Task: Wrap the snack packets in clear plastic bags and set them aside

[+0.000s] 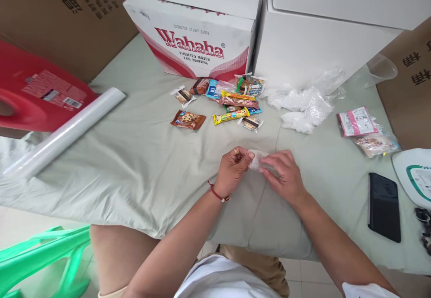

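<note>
My left hand is closed, thumb and fingers pinching a small, crumpled clear plastic bag over the front of the table. On the bag's other side, my right hand has its thumb and fingers apart, the fingertips at the bag's edge. Farther back lies a loose pile of wrapped snacks, with a yellow snack stick, a brown cookie packet and a small wrapped biscuit near its front. A heap of clear plastic bags rests to the right of the pile.
A Wahaha carton and a white box stand at the back. Left are a red jug and a plastic film roll. Right are a pink-and-white packet, a black phone and a clear container. A green stool stands below.
</note>
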Tool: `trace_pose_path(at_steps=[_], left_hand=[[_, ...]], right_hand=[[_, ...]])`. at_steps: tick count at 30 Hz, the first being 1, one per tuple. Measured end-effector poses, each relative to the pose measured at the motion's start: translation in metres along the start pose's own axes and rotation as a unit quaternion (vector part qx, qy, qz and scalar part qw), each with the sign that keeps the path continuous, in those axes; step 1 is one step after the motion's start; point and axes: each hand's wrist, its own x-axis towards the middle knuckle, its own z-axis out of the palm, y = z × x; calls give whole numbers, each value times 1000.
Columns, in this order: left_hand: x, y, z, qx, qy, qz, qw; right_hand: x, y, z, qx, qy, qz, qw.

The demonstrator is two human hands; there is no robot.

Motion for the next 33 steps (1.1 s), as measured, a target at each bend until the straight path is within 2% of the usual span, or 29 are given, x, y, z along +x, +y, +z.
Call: trace_pose_path(at_steps=[3, 6, 7, 9, 12, 13, 15, 18, 22, 24, 29, 33], left_hand=[[-2, -2, 1, 7, -14, -7, 1000], [-4, 1, 2, -54, -17, -12, 998], [-5, 4, 2, -76, -21, -22, 997], [-7, 9, -1, -111, -32, -51, 992], [-8, 15, -8, -143, -42, -91, 985], [-8, 17, -10, -150, -42, -100, 983], [-8, 19, -14, -161, -35, -107, 980], [-6, 18, -13, -161, -7, -72, 984], [-8, 9, -9, -71, 77, 100, 989], [-11, 5, -8, -15, 69, 142, 987], [-20, 3, -6, 65, -34, 47, 996], [-17, 7, 3, 159, -59, 14, 985]], right_hand=[[0, -4, 11, 55, -50, 40, 996], [-1, -6, 17, 173, -40, 159, 971], [-1, -6, 17, 228, -37, 209, 950], [1, -5, 15, 340, -34, 300, 891], [5, -1, 8, 453, -15, 387, 803], [7, 0, 5, 472, -8, 404, 784], [9, 4, 1, 490, 4, 423, 762], [9, 6, -1, 494, 20, 421, 761], [7, 6, 2, 497, 70, 401, 766], [5, 6, 4, 500, 87, 390, 769], [4, 5, 4, 484, 85, 357, 794], [4, -1, 7, 477, 83, 352, 801]])
